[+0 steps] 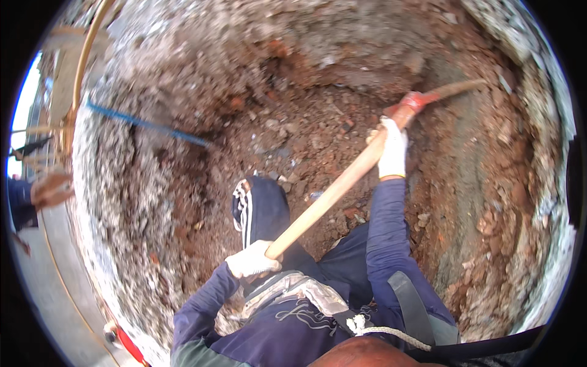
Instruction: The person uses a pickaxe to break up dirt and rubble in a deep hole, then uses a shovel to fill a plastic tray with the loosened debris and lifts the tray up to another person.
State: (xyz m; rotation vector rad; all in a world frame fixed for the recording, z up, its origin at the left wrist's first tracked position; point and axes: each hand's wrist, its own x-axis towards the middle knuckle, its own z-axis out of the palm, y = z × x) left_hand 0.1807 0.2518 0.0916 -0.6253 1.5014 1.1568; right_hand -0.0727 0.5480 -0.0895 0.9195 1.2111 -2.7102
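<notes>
Across the front of my body runs a pickaxe (342,186) with a pale wooden handle and a red-painted socket. My left hand (252,260), in a white glove, is wrapped round the handle's lower end near my waist. Further up, just below the head, my right hand (392,150), also in a white glove, grips the same handle. The long curved point of the head (455,90) reaches to the right, close to the earth wall; whether it touches the wall, I cannot tell. The head's other end is mostly hidden behind the socket.
I am in a pit with rough walls of earth and rubble (143,226). Loose brown soil and stones (293,140) cover its floor. A blue rod (147,124) juts from the left wall. Outside the left rim are another person's arm (52,191) and a thin cable (61,275).
</notes>
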